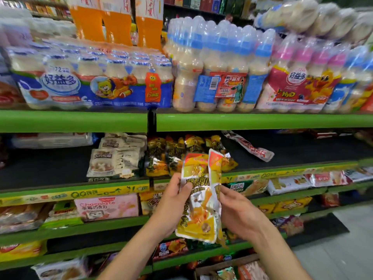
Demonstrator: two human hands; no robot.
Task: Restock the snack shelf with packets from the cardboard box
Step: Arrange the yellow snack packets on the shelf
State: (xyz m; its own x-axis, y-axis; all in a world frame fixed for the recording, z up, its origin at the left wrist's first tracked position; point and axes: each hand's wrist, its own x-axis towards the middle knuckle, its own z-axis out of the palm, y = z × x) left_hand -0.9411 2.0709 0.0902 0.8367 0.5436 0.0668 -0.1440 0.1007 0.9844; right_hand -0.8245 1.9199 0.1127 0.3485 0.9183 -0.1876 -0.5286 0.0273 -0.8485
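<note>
The snack shelf (282, 168), with green edges and a dark deck, is partly stocked: yellow bags (167, 156) stand at its middle, pale pouches (115, 160) to their left, one loose red packet (250, 148) lies to the right, and bottle packs (90, 77) fill the tier above. The placing step is judged to be in hand, two yellow packets (199, 197) being held upright before the shelf, gripped by the left hand (171, 205) with thumb curled over the front and pinched at the right edge by the fingers (226, 190) of the right hand (240, 215). They would next be set in beside the bags, whose crowding may hinder, while the box (232, 269) is glimpsed at the bottom edge.
</note>
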